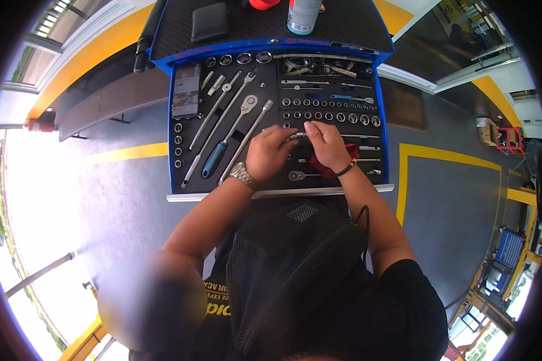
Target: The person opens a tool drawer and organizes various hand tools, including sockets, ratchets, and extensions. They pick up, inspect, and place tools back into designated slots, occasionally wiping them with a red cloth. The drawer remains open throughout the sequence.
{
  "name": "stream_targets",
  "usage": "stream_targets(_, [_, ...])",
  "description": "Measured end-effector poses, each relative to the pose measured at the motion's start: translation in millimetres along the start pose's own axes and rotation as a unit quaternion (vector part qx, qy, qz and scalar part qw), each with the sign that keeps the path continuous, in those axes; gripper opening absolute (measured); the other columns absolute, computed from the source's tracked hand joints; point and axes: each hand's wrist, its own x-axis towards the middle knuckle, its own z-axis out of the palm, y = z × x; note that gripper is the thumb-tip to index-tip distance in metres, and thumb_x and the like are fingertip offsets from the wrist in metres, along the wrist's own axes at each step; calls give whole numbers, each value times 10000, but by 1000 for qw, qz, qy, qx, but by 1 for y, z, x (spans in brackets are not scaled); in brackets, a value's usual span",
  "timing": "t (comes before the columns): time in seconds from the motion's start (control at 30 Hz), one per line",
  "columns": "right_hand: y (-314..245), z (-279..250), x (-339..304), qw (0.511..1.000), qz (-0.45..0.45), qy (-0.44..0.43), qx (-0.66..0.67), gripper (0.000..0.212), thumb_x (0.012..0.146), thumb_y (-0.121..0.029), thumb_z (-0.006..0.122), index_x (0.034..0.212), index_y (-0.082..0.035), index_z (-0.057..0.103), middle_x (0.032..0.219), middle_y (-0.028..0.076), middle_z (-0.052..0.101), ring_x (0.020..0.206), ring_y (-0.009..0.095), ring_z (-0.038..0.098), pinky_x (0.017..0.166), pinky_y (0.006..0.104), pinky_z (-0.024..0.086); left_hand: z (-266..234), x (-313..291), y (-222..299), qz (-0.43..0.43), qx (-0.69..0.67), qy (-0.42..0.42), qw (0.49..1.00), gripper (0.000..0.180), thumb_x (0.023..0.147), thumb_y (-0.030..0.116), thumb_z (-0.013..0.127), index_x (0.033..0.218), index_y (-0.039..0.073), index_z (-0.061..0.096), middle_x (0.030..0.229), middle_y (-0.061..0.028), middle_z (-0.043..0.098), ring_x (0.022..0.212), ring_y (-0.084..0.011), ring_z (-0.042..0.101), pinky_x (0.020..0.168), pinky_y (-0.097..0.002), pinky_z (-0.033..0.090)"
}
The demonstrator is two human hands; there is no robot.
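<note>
Above an open tool drawer, my left hand (pixel 267 154) and my right hand (pixel 327 145) meet with fingers closed. Both grip a small shiny metal tool piece (pixel 297 136) between them; its exact kind is mostly hidden by the fingers. A red cloth (pixel 320 166) shows under my right hand, partly covering tools. Left of my left hand lie a ratchet with a blue handle (pixel 214 160) and long metal bars in dark foam. Beyond my right hand run rows of sockets (pixel 341 117). Near the drawer's front edge rests another ratchet (pixel 297 175).
A blue tool cabinet (pixel 271 46) holds the drawer. On its black top are a dark wallet-like case (pixel 209 22), a spray can (pixel 305 17) and a red object (pixel 263 3). A phone-like screen (pixel 186 90) lies at the drawer's left. A bench (pixel 117 103) stands along the wall.
</note>
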Motion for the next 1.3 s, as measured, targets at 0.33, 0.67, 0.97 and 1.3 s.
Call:
stream_targets(0.33, [7, -6, -3, 998, -8, -67, 8, 442, 1074, -298, 501, 774, 25, 536, 629, 138, 471, 579, 235, 408, 583, 393, 390, 0, -5, 0, -20, -38, -61, 997, 219, 864, 84, 762, 1067, 36, 693, 876, -134, 681, 757, -322, 678, 669, -389, 535])
stream_targets(0.67, [15, -76, 67, 964, 17, 165, -207, 247, 991, -269, 629, 968, -23, 639, 831, 162, 661, 800, 329, 670, 737, 410, 515, 10, 8, 10, -156, -99, -10, 983, 225, 916, 129, 743, 1117, 32, 716, 899, -126, 718, 789, -233, 705, 694, -334, 537])
stream_targets(0.97, [38, -136, 103, 787, 59, -41, -613, 371, 864, -335, 774, 1075, -54, 655, 1084, 140, 700, 1007, 339, 700, 847, 450, 581, 8, 0, -5, -128, -86, -23, 988, 243, 928, 150, 737, 1129, 16, 716, 908, -142, 720, 804, -225, 717, 718, -335, 555])
stream_targets(1.3, [60, -143, 113, 730, -110, -90, -669, 201, 889, -131, 552, 880, -10, 713, 864, 187, 714, 795, 311, 745, 684, 427, 604, 8, 1, -2, -91, -55, -17, 994, 192, 906, 137, 736, 1059, 20, 729, 889, -153, 722, 817, -295, 721, 718, -362, 552])
